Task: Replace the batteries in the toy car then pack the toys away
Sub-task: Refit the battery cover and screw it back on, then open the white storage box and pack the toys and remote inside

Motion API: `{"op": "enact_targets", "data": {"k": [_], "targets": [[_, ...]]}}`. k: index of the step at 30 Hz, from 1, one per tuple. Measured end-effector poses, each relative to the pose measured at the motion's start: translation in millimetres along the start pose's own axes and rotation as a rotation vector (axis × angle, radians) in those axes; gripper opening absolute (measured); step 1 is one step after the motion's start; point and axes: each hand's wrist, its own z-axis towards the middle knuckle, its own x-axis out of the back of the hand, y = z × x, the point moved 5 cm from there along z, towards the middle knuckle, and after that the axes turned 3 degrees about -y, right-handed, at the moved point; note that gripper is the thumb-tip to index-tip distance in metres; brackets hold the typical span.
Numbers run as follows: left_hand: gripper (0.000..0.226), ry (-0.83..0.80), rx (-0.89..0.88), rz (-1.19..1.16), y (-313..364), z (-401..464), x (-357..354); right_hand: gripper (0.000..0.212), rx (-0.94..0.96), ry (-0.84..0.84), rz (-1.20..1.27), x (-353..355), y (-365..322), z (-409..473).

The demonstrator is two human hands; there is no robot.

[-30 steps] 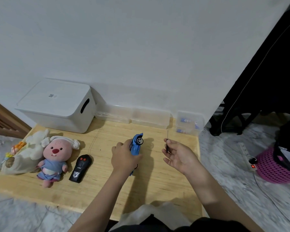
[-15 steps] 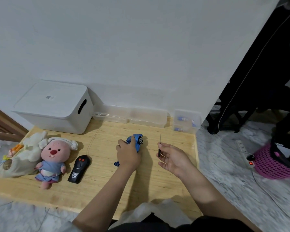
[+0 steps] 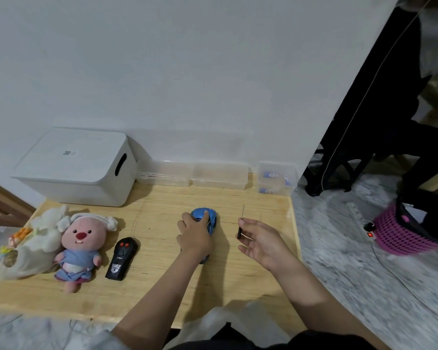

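The blue toy car [image 3: 208, 219] lies on the wooden bench [image 3: 162, 274], a little right of the middle. Its long axis runs from the near side to the far side of the bench, slightly slanted, and one rounded end points away toward the wall. Which end is the front I cannot tell, because the left hand [image 3: 195, 237] covers most of it. This hand rests on top of the car with its fingers [image 3: 204, 215] curled over the far part of the body, so it grips the car.

The right hand [image 3: 261, 242] is just beside the car on the right, not touching it. It pinches a thin screwdriver [image 3: 240, 227] between thumb and forefinger; the other fingers are relaxed and a little apart. The tool stands almost upright, with the metal tip pointing toward the wall.

Left of the car lies a black remote control [image 3: 122, 258], its long axis also going near to far. Further left there is a pink plush toy [image 3: 80, 248] and just beside it a white plush toy [image 3: 33, 243]. At the wall stand a white storage box [image 3: 74, 168], two clear trays [image 3: 192, 174], and a small clear container [image 3: 276, 178] with batteries inside.
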Motion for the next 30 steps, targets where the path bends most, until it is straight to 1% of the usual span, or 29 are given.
{"op": "enact_targets", "data": {"k": [5,9,11,13,16,20,24,26,28,30], "targets": [[0.063,-0.108,-0.050,-0.132,-8,3,9,0.012,0.078,0.089,-0.003,-3,-2,3],[0.053,-0.167,-0.079,-0.111,-12,6,19,0.011,0.150,0.198,-0.011,-11,-3,8],[0.050,-0.167,-0.100,-0.116,-16,11,26,0.011,0.160,0.228,-0.021,-19,-3,12],[0.047,-0.149,-0.134,-0.185,-21,18,35,0.011,0.164,0.238,-0.059,-30,-4,17],[0.043,-0.072,-0.177,-0.273,-33,30,56,0.009,0.168,0.245,-0.098,-52,-7,26],[0.045,0.098,-0.224,-0.176,-55,61,93,0.009,0.166,0.240,-0.120,-82,-12,46],[0.055,0.237,-0.246,-0.023,-80,102,130,0.010,0.142,0.196,-0.103,-116,-18,74],[0.057,0.232,-0.252,0.053,-91,123,140,0.011,0.105,0.153,-0.027,-136,-21,90],[0.060,0.189,-0.266,0.113,-98,141,142,0.018,0.051,0.122,0.057,-154,-24,109],[0.066,0.159,-0.294,0.134,-101,155,140,0.025,0.010,0.129,0.094,-170,-28,129]]}}
